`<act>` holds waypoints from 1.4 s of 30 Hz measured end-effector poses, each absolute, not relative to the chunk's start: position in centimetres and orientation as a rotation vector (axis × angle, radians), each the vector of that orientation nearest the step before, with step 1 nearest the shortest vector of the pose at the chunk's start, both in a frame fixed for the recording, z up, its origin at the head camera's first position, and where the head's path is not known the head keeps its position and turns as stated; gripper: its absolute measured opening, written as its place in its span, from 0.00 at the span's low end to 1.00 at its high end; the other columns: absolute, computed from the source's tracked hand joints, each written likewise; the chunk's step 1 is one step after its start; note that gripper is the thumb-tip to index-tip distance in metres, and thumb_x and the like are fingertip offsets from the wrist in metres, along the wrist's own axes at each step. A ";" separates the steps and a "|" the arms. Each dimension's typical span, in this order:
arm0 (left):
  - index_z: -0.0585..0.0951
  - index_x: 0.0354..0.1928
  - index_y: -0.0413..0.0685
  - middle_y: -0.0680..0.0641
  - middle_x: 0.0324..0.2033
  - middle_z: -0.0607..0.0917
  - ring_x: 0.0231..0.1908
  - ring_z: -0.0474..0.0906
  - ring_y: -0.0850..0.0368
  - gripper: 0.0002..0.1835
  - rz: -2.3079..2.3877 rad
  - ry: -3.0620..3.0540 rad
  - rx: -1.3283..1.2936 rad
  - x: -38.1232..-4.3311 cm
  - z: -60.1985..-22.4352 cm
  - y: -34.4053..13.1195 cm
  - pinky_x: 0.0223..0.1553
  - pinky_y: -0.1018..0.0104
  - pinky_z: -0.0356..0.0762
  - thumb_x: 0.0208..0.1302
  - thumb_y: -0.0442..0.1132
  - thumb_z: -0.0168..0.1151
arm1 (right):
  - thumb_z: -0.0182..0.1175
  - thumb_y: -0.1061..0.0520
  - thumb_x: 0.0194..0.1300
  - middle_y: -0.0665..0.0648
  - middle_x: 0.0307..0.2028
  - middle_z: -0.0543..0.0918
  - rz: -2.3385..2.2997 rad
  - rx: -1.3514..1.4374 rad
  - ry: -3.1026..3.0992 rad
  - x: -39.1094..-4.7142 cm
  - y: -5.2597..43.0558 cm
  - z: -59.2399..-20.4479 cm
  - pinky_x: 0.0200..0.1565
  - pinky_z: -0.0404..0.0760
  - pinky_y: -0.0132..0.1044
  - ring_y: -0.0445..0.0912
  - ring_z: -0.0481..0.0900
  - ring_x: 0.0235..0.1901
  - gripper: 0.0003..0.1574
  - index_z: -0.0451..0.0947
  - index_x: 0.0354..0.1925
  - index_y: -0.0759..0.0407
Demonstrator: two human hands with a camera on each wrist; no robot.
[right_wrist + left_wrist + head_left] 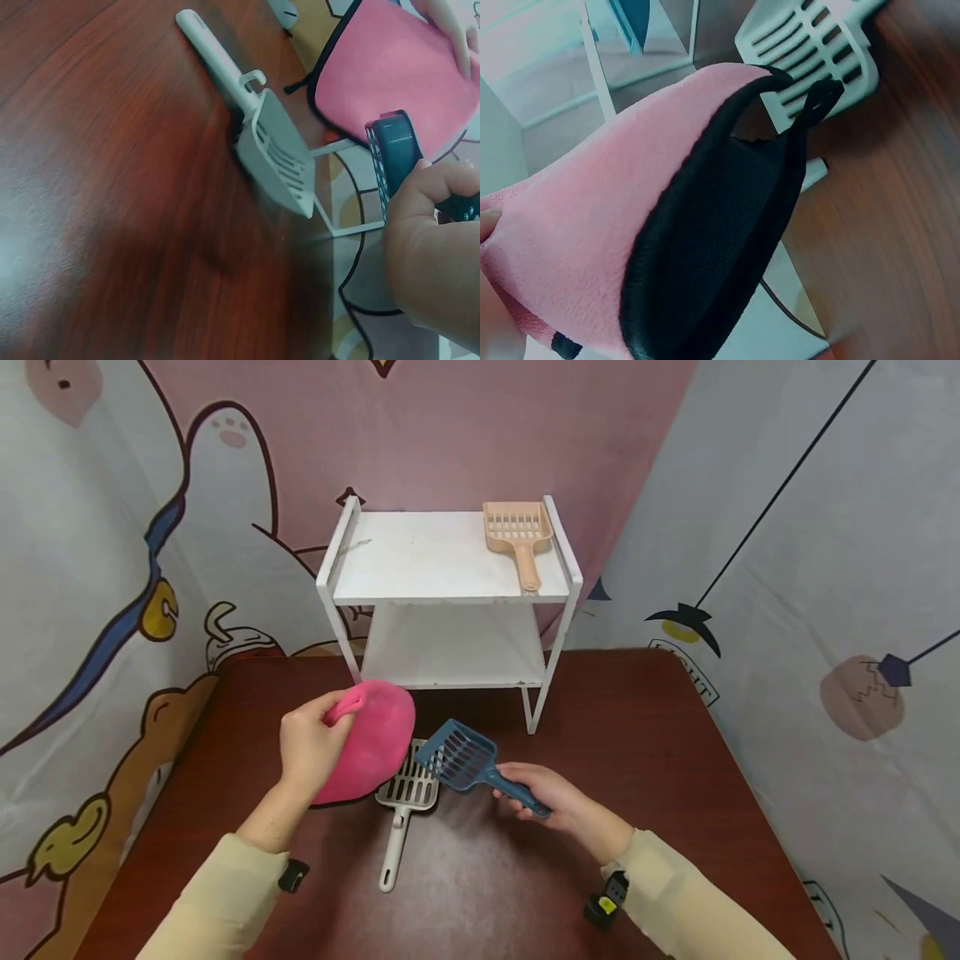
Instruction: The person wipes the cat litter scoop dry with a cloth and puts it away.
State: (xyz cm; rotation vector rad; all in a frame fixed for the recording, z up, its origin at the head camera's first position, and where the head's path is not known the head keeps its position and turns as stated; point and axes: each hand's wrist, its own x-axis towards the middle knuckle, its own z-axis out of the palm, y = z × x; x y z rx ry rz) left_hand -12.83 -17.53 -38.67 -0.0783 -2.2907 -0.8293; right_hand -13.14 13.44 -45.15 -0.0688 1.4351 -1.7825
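Observation:
My left hand [313, 739] pinches a pink fleecy cloth [378, 731] by a bunched fold and holds it up. In the left wrist view the cloth [622, 172] hangs with black edging, a dark inner side and a small black loop. My right hand [551, 797] grips a blue litter scoop [461, 758] by its handle, the slotted head tilted up to the left. Between the hands, a pale grey litter scoop [405, 797] lies on the table, handle towards me. The blue scoop's head and the cloth overlap its slotted part in the head view.
A white two-tier rack [420, 564] stands at the back of the dark brown table [637, 760]. On its top shelf, at the right, lies a peach litter scoop [519, 531]. Cartoon-printed curtains [787, 568] hang behind and beside the table.

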 end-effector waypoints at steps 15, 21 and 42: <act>0.85 0.34 0.43 0.52 0.14 0.71 0.16 0.57 0.65 0.06 -1.097 -2.614 -0.292 -13.2 -40.0 -12.2 0.21 0.75 0.58 0.53 0.35 0.67 | 0.40 0.55 0.73 0.46 0.27 0.77 -1.707 -0.155 1.555 -13.2 12.6 -44.6 0.18 0.65 0.21 0.33 0.66 0.16 0.25 0.60 0.61 0.70; 0.85 0.40 0.47 0.52 0.23 0.81 0.22 0.64 0.66 0.10 -1.257 -2.872 -0.572 -13.5 -41.0 -11.0 0.27 0.75 0.65 0.56 0.42 0.65 | 0.42 0.56 0.72 0.46 0.25 0.78 -1.673 -0.185 1.614 -13.0 12.4 -44.6 0.18 0.67 0.22 0.33 0.67 0.13 0.24 0.64 0.58 0.71; 0.81 0.21 0.54 0.59 0.18 0.79 0.20 0.65 0.69 0.08 -0.667 -3.086 -0.920 -13.3 -41.2 -10.8 0.26 0.77 0.66 0.55 0.44 0.67 | 0.44 0.57 0.71 0.46 0.23 0.79 -1.682 -0.196 1.604 -12.8 12.6 -45.0 0.17 0.65 0.22 0.33 0.65 0.12 0.26 0.65 0.58 0.75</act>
